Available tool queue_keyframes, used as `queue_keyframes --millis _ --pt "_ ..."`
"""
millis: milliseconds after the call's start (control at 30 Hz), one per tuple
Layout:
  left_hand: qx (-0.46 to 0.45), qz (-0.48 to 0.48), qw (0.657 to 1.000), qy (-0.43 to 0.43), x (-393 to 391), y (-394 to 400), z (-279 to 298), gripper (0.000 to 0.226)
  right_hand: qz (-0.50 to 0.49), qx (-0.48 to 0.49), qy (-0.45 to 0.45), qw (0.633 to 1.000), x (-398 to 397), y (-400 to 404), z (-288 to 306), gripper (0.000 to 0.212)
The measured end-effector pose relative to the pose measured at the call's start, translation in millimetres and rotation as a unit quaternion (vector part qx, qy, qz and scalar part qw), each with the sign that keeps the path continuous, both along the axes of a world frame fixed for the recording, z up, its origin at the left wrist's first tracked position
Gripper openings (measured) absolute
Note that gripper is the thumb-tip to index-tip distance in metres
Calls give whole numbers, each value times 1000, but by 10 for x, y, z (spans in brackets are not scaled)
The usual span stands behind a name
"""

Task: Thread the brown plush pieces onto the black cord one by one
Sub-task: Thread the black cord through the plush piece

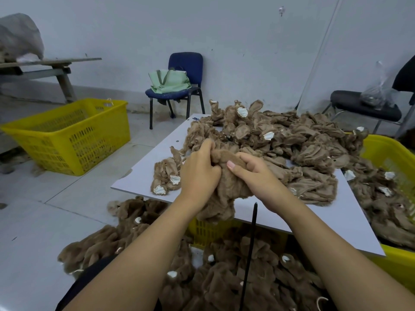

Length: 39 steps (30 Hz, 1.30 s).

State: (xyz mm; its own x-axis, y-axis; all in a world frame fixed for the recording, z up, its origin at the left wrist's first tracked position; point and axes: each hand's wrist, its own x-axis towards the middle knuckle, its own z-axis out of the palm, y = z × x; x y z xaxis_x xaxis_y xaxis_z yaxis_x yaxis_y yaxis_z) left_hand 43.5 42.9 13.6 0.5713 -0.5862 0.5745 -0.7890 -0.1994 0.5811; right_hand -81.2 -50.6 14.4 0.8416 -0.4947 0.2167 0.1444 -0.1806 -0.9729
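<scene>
Basket: yellow slotted basket [67,133] on the floor at far left, well apart from the bench.
Chair: blue chair [186,70] against the wall, a pale green bag [169,83] on its seat.
Bench: white board [139,178] set at an angle, its near corner over another yellow basket [211,230].
Small bundle: a few brown pieces [166,176] with white tips lie on the bench just left of the left hand.
Left hand: left hand [198,171] has its fingers [207,145] curled into the top of the held plush piece.
Held plush piece: brown plush piece [224,189] between both hands at the near bench edge; its long axis runs roughly up and down, the lower end hanging past the edge.
Black cord: black cord [249,250] stands nearly upright just below the hands, its tip pointing up beside the piece's lower part; whether it enters the plush cannot be told.
Right hand: right hand [256,176] grips the piece from the right, thumb pressed on top.
Lap heap: threaded-looking brown pieces [224,277] piled low around the cord.
Bench heap: large pile of brown plush pieces [292,140] behind the hands.
Right basket: third yellow basket [390,158] holding more pieces.
</scene>
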Motion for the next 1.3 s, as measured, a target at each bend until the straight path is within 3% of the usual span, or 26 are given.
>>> queue_keyframes --millis 100,233,400,467,633,733,800,967,1067,1233,1300 --pt "21 5 1000 19 -4 -35 -4 26 -13 -1 -5 1000 -6 -33 -33 17" --pt "11 -116 974 197 34 -67 43 11 -72 -14 -8 997 -48 -113 -65 19" --pt "74 -166 951 252 83 -90 7 25 -21 -40 38 998 -112 -118 -24 21" --pt "84 -141 961 221 101 -91 -29 24 17 -58 68 996 -112 -82 -35 24" --pt "107 17 994 -11 32 -44 31 12 6 -24 69 997 -155 -110 39 25" --pt "60 30 998 -18 -40 -52 44 24 -11 -18 77 997 -163 -162 63 24" --pt "51 22 998 6 -57 -64 13 29 -31 -36 89 995 -145 -162 6 22" --pt "55 -30 996 57 -92 -76 -8 7 -150 -99 78 981 -76 -188 -106 21" --pt "87 -65 991 78 -117 -100 -18 7 -189 -129 72 971 -41 -178 -112 18" --pt "56 -134 949 281 -68 -116 29 20 -251 -143 56 956 27 -89 -138 10" --pt "31 -143 931 336 -45 -104 34 25 -332 -174 47 926 45 -47 -131 9"
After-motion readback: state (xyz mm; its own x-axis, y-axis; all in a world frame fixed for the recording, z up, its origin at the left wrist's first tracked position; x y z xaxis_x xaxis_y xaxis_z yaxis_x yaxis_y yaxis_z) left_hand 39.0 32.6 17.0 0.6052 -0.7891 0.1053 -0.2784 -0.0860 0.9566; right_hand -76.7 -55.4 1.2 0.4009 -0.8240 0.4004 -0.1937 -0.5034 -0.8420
